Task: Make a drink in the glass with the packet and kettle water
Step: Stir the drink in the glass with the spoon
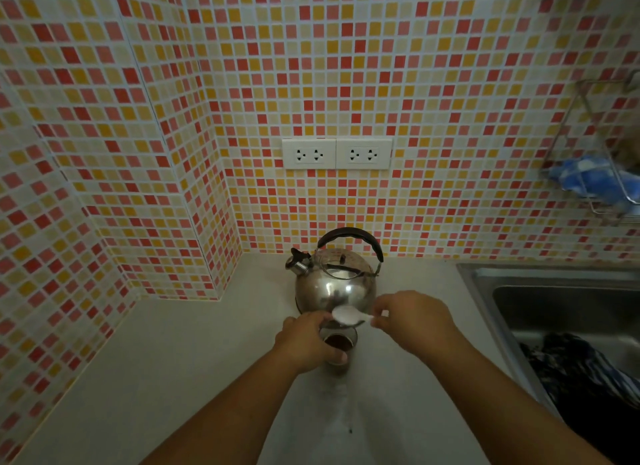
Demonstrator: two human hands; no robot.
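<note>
A clear glass [341, 341] with dark brown powder at its bottom stands on the pale counter [194, 367] in front of the kettle. My left hand [308, 343] is wrapped around the glass from the left, thumb on its near side. My right hand [412, 322] pinches a small white packet [346, 315], held tilted just above the glass rim; its exact shape is blurred. The steel kettle [334, 284] with a black handle and a spout pointing left sits right behind the glass, lid on.
A steel sink [554, 298] lies to the right with dark cloth [581, 371] in it. A wire rack [595, 174] with a blue cloth hangs on the tiled wall at right. Two double sockets [336, 153] sit above the kettle. A tiled corner juts out at left.
</note>
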